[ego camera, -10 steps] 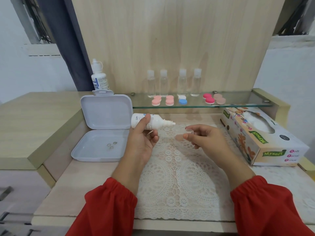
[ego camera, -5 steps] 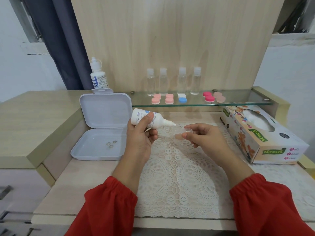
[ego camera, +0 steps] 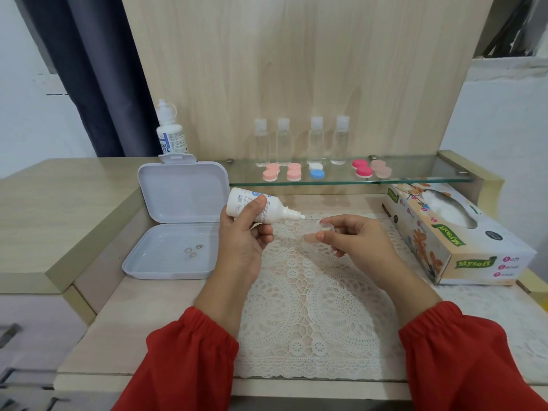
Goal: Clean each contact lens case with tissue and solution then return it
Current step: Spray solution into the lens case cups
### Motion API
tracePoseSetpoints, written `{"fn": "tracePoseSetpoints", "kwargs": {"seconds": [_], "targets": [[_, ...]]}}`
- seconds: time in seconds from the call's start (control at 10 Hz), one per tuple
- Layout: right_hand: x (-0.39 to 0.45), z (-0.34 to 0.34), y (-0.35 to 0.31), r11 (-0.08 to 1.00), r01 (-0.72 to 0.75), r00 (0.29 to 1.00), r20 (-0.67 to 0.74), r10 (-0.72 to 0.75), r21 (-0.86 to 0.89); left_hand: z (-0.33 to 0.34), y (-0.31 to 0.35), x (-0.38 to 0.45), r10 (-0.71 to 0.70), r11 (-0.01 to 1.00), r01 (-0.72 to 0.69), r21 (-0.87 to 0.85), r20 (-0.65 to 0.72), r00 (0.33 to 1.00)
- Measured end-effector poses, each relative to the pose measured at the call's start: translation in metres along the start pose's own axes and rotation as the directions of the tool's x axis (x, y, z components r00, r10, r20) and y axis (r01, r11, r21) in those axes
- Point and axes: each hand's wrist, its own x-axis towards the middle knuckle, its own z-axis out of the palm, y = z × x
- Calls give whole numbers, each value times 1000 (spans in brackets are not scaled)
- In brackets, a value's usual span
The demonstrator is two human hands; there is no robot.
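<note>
My left hand [ego camera: 241,241] grips a small white solution bottle [ego camera: 261,209] tipped on its side, nozzle pointing right. Its tip is a short gap from a clear contact lens case [ego camera: 326,228] that my right hand [ego camera: 353,241] pinches above the lace mat [ego camera: 311,307]. Several coloured lens cases [ego camera: 320,171] lie in pairs on the glass shelf [ego camera: 415,176]. The tissue box [ego camera: 456,232] lies at the right with white tissue showing in its slot.
An open white plastic box [ego camera: 175,232] sits at the left with three small lenses [ego camera: 192,252] in its tray. A larger solution bottle [ego camera: 170,129] stands behind it. Several clear bottles [ego camera: 299,140] line the back of the shelf. Drawers are at the lower left.
The bottle has edged a little to the right, bringing its nozzle closer to the clear case. My right hand has stayed nearly still.
</note>
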Motion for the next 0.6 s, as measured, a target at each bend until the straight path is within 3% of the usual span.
{"fn": "tracePoseSetpoints", "kwargs": {"seconds": [0.6], "targets": [[1, 0, 1, 1000, -8, 1000, 3, 8, 6, -1, 0, 0, 7, 1000, -7, 4, 11, 1000]]}}
